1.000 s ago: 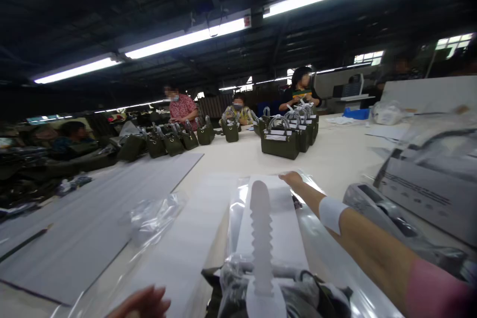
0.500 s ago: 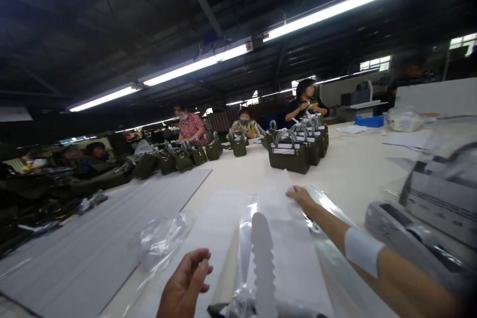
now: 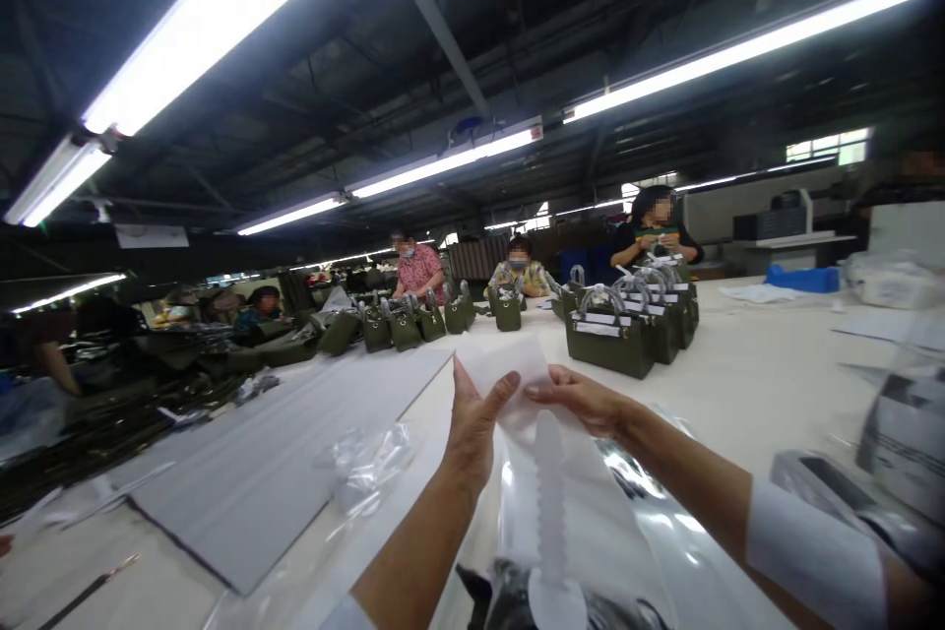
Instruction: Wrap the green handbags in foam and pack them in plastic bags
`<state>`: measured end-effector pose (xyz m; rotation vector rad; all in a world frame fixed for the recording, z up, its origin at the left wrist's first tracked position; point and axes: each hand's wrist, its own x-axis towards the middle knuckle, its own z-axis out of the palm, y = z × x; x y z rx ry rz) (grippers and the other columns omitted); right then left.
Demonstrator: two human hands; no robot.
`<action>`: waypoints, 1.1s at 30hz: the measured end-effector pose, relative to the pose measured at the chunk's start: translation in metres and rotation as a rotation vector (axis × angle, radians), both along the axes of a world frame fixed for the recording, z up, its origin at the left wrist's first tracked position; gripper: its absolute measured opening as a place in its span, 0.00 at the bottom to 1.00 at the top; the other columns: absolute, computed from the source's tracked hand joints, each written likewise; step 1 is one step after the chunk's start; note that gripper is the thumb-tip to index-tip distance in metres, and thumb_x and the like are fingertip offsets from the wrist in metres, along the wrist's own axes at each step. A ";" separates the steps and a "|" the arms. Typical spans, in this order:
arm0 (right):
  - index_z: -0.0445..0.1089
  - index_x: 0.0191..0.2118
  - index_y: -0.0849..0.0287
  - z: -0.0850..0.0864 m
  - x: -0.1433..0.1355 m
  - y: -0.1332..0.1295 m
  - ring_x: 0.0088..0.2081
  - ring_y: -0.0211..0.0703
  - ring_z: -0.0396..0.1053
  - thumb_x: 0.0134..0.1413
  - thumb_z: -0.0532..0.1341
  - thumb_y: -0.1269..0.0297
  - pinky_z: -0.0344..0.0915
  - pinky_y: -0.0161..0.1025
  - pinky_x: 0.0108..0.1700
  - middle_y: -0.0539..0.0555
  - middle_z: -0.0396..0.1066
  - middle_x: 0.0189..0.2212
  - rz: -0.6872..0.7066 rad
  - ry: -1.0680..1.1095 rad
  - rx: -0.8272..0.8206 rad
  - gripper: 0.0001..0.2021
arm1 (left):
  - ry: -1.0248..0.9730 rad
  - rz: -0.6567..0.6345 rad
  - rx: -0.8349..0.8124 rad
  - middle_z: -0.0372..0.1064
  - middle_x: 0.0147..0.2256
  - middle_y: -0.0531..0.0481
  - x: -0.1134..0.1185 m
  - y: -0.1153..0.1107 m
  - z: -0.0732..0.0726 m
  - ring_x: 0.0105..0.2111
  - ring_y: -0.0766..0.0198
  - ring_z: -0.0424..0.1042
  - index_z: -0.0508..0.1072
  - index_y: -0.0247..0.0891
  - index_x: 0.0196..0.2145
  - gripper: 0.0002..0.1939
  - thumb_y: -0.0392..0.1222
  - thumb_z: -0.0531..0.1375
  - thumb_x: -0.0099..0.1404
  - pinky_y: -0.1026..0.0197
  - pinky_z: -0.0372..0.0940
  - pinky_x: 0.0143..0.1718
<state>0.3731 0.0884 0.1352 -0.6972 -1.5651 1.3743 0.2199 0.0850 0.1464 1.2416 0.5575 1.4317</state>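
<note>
A sheet of thin white paper (image 3: 509, 361) is held up at its far end by both hands. My left hand (image 3: 476, 418) grips its left edge, thumb on top. Beside it, my right hand (image 3: 580, 397) pinches the paper's right side between thumb and fingers. Below the hands lies a pale strip with a wavy edge (image 3: 550, 502), over the paper. At the bottom edge, a dark item wrapped in clear plastic (image 3: 506, 586) is partly cut off by the frame.
Green handbags (image 3: 609, 343) with wrapped handles stand across the table (image 3: 753, 354). Large grey sheets (image 3: 295, 453) lie to the left, crumpled clear plastic (image 3: 369, 463) beside them. A grey tape dispenser (image 3: 819, 487) is at right. Several people sit or stand beyond.
My left hand has moved forward and right, from open above the table to gripping the paper. The paper's far end is now lifted and bent. The view has shifted left and up.
</note>
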 end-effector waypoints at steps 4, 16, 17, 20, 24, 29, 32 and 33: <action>0.70 0.34 0.65 -0.001 -0.012 0.000 0.32 0.42 0.69 0.37 0.67 0.54 0.66 0.41 0.37 0.56 0.71 0.31 -0.049 -0.090 0.122 0.19 | -0.054 -0.031 0.015 0.70 0.40 0.46 -0.009 -0.004 -0.004 0.39 0.59 0.71 0.58 0.38 0.53 0.32 0.41 0.63 0.51 0.59 0.65 0.40; 0.60 0.48 0.57 0.027 -0.002 -0.021 0.21 0.32 0.61 0.41 0.63 0.65 0.59 0.29 0.21 0.46 0.64 0.25 -0.299 -0.315 0.226 0.25 | 0.045 0.181 0.088 0.68 0.44 0.48 -0.036 -0.046 0.006 0.47 0.60 0.66 0.64 0.40 0.44 0.17 0.41 0.58 0.56 0.57 0.59 0.49; 0.63 0.46 0.58 0.025 0.002 -0.029 0.24 0.34 0.63 0.42 0.62 0.66 0.60 0.29 0.24 0.48 0.65 0.25 -0.287 -0.342 0.240 0.21 | 0.087 0.257 0.146 0.64 0.48 0.50 -0.044 -0.063 0.003 0.51 0.61 0.62 0.64 0.42 0.44 0.15 0.40 0.58 0.57 0.57 0.56 0.53; 0.70 0.31 0.61 0.013 0.012 -0.056 0.33 0.39 0.67 0.43 0.61 0.69 0.64 0.33 0.35 0.52 0.68 0.28 -0.249 -0.424 0.292 0.05 | 0.523 0.547 0.588 0.54 0.56 0.51 -0.068 -0.119 -0.020 0.58 0.57 0.51 0.67 0.41 0.35 0.06 0.34 0.57 0.58 0.53 0.47 0.58; 0.73 0.31 0.58 -0.004 0.015 -0.086 0.37 0.41 0.67 0.48 0.56 0.72 0.63 0.35 0.43 0.54 0.69 0.32 -0.140 -0.658 0.525 0.08 | 1.005 0.706 0.807 0.42 0.61 0.44 -0.075 -0.163 -0.065 0.61 0.45 0.42 0.69 0.38 0.39 0.11 0.35 0.58 0.56 0.43 0.45 0.58; 0.72 0.40 0.56 0.003 0.006 -0.096 0.41 0.39 0.67 0.54 0.50 0.74 0.62 0.33 0.44 0.56 0.68 0.39 -0.083 -0.889 0.803 0.15 | 1.114 0.815 0.768 0.32 0.63 0.37 -0.051 -0.161 -0.091 0.61 0.41 0.37 0.65 0.33 0.45 0.20 0.45 0.60 0.56 0.40 0.41 0.58; 0.72 0.41 0.55 0.008 0.000 -0.107 0.41 0.39 0.67 0.56 0.49 0.73 0.63 0.34 0.45 0.55 0.68 0.40 -0.040 -0.962 0.834 0.15 | 1.100 0.875 0.726 0.32 0.63 0.37 -0.039 -0.154 -0.090 0.61 0.42 0.38 0.66 0.33 0.44 0.18 0.45 0.58 0.58 0.41 0.42 0.58; 0.71 0.43 0.55 0.007 -0.003 -0.114 0.43 0.39 0.67 0.57 0.48 0.73 0.63 0.34 0.46 0.55 0.68 0.42 -0.080 -0.973 0.845 0.16 | 1.086 0.886 0.713 0.33 0.63 0.38 -0.037 -0.152 -0.089 0.61 0.43 0.38 0.67 0.34 0.43 0.16 0.44 0.57 0.59 0.40 0.43 0.57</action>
